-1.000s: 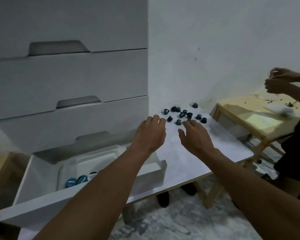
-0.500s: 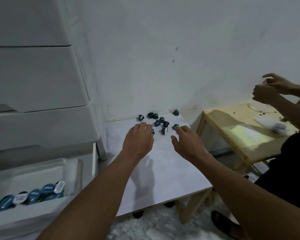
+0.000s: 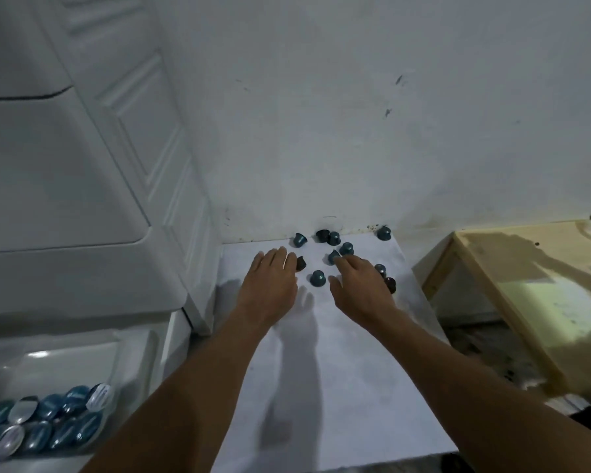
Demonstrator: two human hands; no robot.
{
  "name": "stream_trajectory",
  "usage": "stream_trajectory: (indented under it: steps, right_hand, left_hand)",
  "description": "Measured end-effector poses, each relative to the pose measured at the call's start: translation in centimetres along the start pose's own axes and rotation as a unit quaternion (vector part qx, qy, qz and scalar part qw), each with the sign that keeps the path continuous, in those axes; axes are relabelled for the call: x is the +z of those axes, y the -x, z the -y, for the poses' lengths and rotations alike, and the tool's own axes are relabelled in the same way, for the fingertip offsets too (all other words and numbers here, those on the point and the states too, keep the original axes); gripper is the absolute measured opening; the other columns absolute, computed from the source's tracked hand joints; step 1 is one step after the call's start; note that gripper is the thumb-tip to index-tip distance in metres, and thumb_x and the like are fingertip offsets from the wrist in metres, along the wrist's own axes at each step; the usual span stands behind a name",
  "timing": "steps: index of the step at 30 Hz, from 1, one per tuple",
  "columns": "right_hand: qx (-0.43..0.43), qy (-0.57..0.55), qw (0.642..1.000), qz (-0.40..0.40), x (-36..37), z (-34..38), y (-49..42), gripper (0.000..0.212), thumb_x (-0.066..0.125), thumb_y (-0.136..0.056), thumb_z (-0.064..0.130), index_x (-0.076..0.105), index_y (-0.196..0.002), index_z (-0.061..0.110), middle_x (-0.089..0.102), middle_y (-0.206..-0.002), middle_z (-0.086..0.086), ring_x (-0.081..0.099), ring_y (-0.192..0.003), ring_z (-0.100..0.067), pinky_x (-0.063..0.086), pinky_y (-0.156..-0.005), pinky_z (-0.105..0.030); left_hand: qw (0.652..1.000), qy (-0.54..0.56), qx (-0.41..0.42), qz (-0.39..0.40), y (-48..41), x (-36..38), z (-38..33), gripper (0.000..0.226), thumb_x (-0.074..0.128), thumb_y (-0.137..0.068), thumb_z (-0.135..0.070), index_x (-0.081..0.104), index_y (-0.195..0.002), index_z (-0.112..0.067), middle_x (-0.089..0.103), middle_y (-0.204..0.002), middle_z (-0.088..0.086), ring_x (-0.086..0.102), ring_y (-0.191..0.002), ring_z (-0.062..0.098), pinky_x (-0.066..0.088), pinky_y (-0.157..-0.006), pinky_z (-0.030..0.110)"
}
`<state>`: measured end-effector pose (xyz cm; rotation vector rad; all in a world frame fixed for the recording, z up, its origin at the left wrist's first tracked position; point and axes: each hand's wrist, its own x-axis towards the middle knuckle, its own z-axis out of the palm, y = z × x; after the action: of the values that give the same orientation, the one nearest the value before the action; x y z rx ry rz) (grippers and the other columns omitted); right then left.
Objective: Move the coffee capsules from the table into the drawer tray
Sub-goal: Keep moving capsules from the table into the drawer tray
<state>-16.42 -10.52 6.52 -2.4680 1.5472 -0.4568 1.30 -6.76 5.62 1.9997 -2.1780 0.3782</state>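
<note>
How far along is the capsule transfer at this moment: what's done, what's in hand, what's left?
Done: a batch of capsules already lies in the drawer tray at lower left. In hand: nothing visibly lifted; the left hand reaches a dark capsule, and the right hand touches a blue capsule. Left: roughly ten capsules scattered on the white table near the wall.

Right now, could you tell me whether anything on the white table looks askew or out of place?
Mildly, yes: the coffee capsules are scattered loosely at the far end of the white table, some upright, some tipped on their sides, like the dark one at the left hand. Nothing looks spilled or damaged.
</note>
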Motion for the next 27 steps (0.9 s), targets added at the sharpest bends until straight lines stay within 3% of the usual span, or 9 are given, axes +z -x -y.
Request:
stream_trajectory:
  steps: [5, 8, 12, 16, 18, 20, 22, 27]
  right_hand:
    - [0.002, 0.006, 0.999, 0.041, 3.6, -0.9, -3.8, 0.038, 0.047, -0.095, 0.02, 0.05, -0.129, 0.004, 0.052, -0.135, -0.014, 0.049, -0.12, -0.033, 0.041, -0.098, -0.04]
    - [0.007, -0.001, 0.998, 0.06, 6.1, -1.3, -5.5, 0.029, 0.05, -0.092, 0.015, 0.058, -0.117, 0.002, 0.061, -0.119, -0.018, 0.056, -0.105, -0.037, 0.049, -0.085, -0.043]
    - [0.014, -0.003, 0.997, 0.08, 8.9, -1.8, -7.4, 0.023, 0.047, -0.09, 0.01, 0.06, -0.108, 0.005, 0.063, -0.106, -0.014, 0.059, -0.092, -0.035, 0.048, -0.074, -0.038]
    - [0.032, -0.007, 0.995, 0.096, 10.5, -2.1, -8.8, 0.023, 0.048, -0.091, 0.01, 0.059, -0.11, 0.005, 0.061, -0.106, -0.014, 0.057, -0.097, -0.035, 0.048, -0.076, -0.039]
    - [0.042, -0.009, 0.994, 0.105, 11.2, -2.4, -9.6, 0.024, 0.047, -0.091, 0.01, 0.059, -0.112, 0.005, 0.059, -0.106, -0.014, 0.054, -0.1, -0.034, 0.047, -0.079, -0.04]
    - [0.041, -0.009, 0.992, 0.115, 11.6, -2.8, -10.3, 0.025, 0.047, -0.093, 0.01, 0.059, -0.114, 0.004, 0.059, -0.107, -0.015, 0.053, -0.102, -0.033, 0.047, -0.082, -0.039]
    - [0.04, -0.011, 0.992, 0.117, 11.9, -3.0, -10.8, 0.022, 0.047, -0.093, 0.008, 0.061, -0.108, 0.001, 0.06, -0.102, -0.017, 0.055, -0.097, -0.034, 0.046, -0.079, -0.038]
    - [0.039, -0.009, 0.993, 0.115, 12.8, -3.8, -12.1, 0.012, 0.053, -0.086, 0.0, 0.064, -0.09, 0.0, 0.062, -0.087, -0.019, 0.057, -0.081, -0.035, 0.045, -0.067, -0.035]
  left_hand:
    - [0.998, 0.02, -0.002, 0.053, -2.9, 3.8, 0.9, 0.044, 0.07, -0.079, -0.021, 0.061, -0.118, -0.002, 0.063, -0.119, 0.017, 0.062, -0.108, 0.031, 0.047, -0.096, 0.044]
    - [0.997, 0.034, 0.004, 0.069, -4.2, 5.6, 1.4, 0.038, 0.064, -0.084, -0.019, 0.06, -0.119, -0.003, 0.064, -0.117, 0.016, 0.063, -0.106, 0.029, 0.047, -0.095, 0.042]
    - [0.992, 0.052, 0.017, 0.112, -6.1, 7.5, 2.3, 0.035, 0.071, -0.076, -0.012, 0.064, -0.11, -0.004, 0.068, -0.104, 0.014, 0.068, -0.091, 0.027, 0.053, -0.082, 0.038]
    - [0.989, 0.071, 0.049, 0.121, -7.6, 9.5, 3.2, 0.044, 0.087, -0.051, -0.007, 0.069, -0.091, -0.011, 0.069, -0.085, 0.008, 0.068, -0.067, 0.02, 0.057, -0.061, 0.027]
    - [0.982, 0.095, 0.052, 0.155, -8.7, 10.0, 3.3, 0.043, 0.08, -0.062, -0.004, 0.065, -0.102, -0.011, 0.066, -0.099, 0.009, 0.067, -0.078, 0.022, 0.056, -0.068, 0.03]
    - [0.976, 0.097, 0.051, 0.191, -9.9, 10.7, 3.3, 0.039, 0.06, -0.082, 0.0, 0.053, -0.118, -0.013, 0.054, -0.12, 0.01, 0.06, -0.099, 0.025, 0.049, -0.081, 0.033]
    - [0.973, 0.094, 0.052, 0.204, -10.8, 11.5, 3.2, 0.039, 0.052, -0.087, 0.001, 0.049, -0.124, -0.014, 0.046, -0.128, 0.01, 0.056, -0.107, 0.027, 0.048, -0.085, 0.034]
    - [0.969, 0.115, 0.043, 0.216, -11.6, 12.9, 3.6, 0.023, 0.049, -0.089, -0.001, 0.052, -0.108, -0.014, 0.052, -0.113, 0.006, 0.054, -0.1, 0.024, 0.046, -0.078, 0.033]
